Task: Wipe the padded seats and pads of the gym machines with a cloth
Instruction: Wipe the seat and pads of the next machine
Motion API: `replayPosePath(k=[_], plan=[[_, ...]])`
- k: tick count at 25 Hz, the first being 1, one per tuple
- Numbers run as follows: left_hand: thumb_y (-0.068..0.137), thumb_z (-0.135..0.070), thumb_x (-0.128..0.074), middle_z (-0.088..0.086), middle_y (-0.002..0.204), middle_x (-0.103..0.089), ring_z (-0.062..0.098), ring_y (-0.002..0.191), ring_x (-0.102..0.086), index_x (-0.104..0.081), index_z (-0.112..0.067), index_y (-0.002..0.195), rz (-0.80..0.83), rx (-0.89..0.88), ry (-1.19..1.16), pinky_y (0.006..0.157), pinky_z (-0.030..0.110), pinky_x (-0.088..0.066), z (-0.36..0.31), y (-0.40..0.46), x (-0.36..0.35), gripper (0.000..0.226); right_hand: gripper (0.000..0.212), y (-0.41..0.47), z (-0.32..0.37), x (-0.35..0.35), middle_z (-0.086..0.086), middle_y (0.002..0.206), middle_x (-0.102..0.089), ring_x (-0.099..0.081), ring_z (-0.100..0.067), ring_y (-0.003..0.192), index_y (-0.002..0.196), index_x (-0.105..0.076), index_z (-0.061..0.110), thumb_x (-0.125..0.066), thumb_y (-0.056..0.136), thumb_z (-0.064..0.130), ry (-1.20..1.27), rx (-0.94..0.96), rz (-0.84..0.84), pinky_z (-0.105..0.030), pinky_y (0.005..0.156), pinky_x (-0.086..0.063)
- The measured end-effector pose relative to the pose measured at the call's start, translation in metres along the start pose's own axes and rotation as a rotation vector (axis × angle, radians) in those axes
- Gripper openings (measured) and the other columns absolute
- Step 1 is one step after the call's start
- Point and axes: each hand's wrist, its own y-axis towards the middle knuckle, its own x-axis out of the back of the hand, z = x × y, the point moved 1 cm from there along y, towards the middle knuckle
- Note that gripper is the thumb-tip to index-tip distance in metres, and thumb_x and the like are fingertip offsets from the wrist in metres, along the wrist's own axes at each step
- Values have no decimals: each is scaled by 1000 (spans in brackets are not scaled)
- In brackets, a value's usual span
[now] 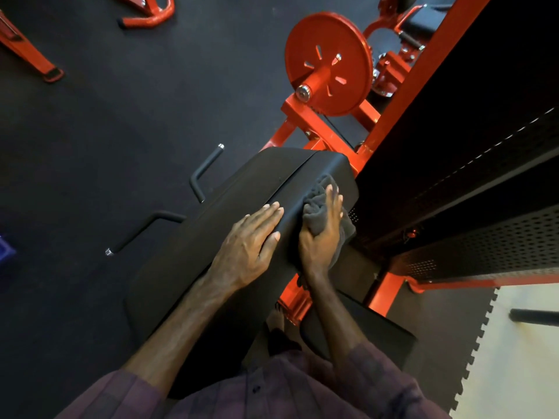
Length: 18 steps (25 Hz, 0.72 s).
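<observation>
Here, bunched dark grey cloth, right hand, black pad

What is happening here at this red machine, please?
A person is wiping a gym machine's black pad. The right hand grips a dark grey cloth and presses it against the pad's right side. The left hand rests flat on the pad's top. A red weight plate sits on the frame beyond the pad.

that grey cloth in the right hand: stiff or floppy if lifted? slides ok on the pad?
Probably floppy: the grey cloth is bunched in folds under the right hand, one edge drooping off the black pad. Likely light for its bulk. It should slide easily, since the pad looks smooth, faintly shiny.
</observation>
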Motion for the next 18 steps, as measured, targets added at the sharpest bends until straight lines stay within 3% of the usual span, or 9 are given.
replayPosePath(k=[2,4,6,8,11,15,17,18], plan=[[109,-34,-46,-4,170,-36,10,158,-29,-43,-20,161,2,6,2,125,44,-32,1,4,-1,53,82,33,-11,7,-6,167,-38,-19,-17,161,160,-40,12,-55,80,1,14,17,-8,-46,132,-15],[109,-36,-45,-4,169,-36,11,158,-29,-44,-21,161,1,11,-3,126,43,-31,0,9,-2,54,81,70,-24,16,-5,163,-44,-29,-15,157,160,-42,14,-54,80,6,35,-118,-106,-46,130,-22],[109,-37,-43,-4,169,-36,11,158,-29,-44,-21,160,1,20,-9,125,44,-32,-2,11,-3,54,78,60,-21,18,-6,160,-49,-36,-14,154,159,-43,13,-54,82,11,56,-228,-150,-30,128,-26],[109,-39,-42,-4,169,-37,11,158,-30,-45,-20,160,-9,15,-2,124,47,-35,-2,12,-4,54,79,25,-7,7,-7,164,-44,-31,-15,156,159,-42,13,-55,82,8,72,-171,-86,-16,125,-20],[109,-38,-43,-5,169,-37,9,157,-29,-44,-22,160,-7,13,4,123,46,-35,1,14,-5,54,86,38,-10,11,-2,165,-43,-27,-14,158,159,-43,15,-54,76,-6,88,2,8,-31,130,-19],[109,-38,-46,-7,169,-37,7,158,-28,-44,-23,160,-20,11,2,124,43,-34,3,13,-6,53,73,101,-49,29,-6,151,-58,-51,-28,144,154,-50,18,-56,81,22,57,-189,-89,-52,122,-36],[109,-40,-46,-7,169,-36,7,158,-26,-44,-22,160,-36,23,-7,125,37,-30,2,13,-6,55,73,71,-34,21,-7,155,-55,-47,-26,148,156,-49,17,-57,83,21,129,-279,-87,-41,126,-33],[108,-41,-46,-7,169,-35,6,158,-26,-45,-22,160,-45,31,-11,125,34,-29,2,13,-6,55,72,52,-21,17,-7,158,-52,-41,-23,152,156,-48,15,-57,85,17,130,-237,-45,-32,127,-28]])
